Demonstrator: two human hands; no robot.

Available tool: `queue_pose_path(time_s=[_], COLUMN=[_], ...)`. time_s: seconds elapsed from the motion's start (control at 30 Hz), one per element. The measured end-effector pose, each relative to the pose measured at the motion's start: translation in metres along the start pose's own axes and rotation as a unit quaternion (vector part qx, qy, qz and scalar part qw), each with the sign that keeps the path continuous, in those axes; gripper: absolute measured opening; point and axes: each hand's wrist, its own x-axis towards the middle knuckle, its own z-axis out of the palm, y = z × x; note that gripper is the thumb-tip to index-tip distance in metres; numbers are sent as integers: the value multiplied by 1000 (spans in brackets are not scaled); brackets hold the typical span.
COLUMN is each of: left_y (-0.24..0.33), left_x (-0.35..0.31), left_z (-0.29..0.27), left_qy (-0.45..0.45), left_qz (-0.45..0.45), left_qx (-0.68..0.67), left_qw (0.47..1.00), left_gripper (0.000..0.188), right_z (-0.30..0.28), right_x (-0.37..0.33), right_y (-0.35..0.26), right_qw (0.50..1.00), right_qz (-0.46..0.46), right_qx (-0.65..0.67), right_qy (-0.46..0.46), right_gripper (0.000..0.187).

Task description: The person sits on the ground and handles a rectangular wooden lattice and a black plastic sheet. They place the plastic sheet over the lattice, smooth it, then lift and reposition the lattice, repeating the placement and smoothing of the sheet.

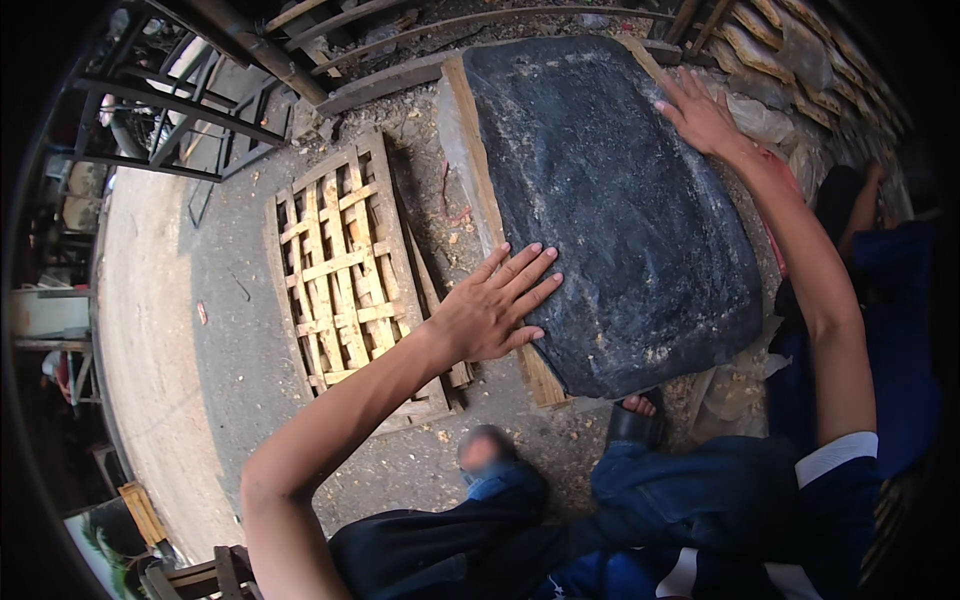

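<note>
A large, dark, wrinkled padded slab (610,200), dusted with pale specks, lies across wooden boards in front of me. My left hand (503,305) rests on its near left edge, fingers spread and palm down. Farther off, my right hand (697,112) lies over its far right edge, fingers stretched out. Neither hand grips anything. A wooden strip (478,150) shows along the slab's left side, and another strip (643,58) shows by the far right corner. What lies under the slab is mostly hidden.
Left of the slab, a wooden frame with woven slats (345,270) lies on the ground. A black metal frame (170,120) stands at the far left. Stacked pale slabs (800,55) fill the far right. Another person in blue (895,300) is close on the right.
</note>
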Motion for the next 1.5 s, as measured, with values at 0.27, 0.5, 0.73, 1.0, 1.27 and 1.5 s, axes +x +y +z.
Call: queue_pose_path(time_s=[0.27,0.5,0.73,1.0,1.27,1.5], left_y=[2,2,0,-1,-3,-3], left_x=[-2,-5,-1,-5,6,-4], left_z=[2,0,7,5,6,6], left_qy=[-16,1,9,-10,13,6], left_qz=[-8,-7,3,-10,10,0], left_qx=[-5,-11,5,-19,-7,-22], left_qw=[1000,1000,1000,1000,1000,1000], left_gripper=[72,72,74,74,75,73], right_z=[-13,16,-6,5,25,-3], right_x=[-111,-21,28,-125,-5,-96], right_y=[-121,-60,42,-94,94,-62], right_qw=[892,977,983,838,995,940], right_qz=[-432,-193,-88,-529,82,-312], right_qx=[136,65,121,105,-51,115], right_qy=[5,-55,106,-78,3,78], right_gripper=[63,73,73,67,70,68])
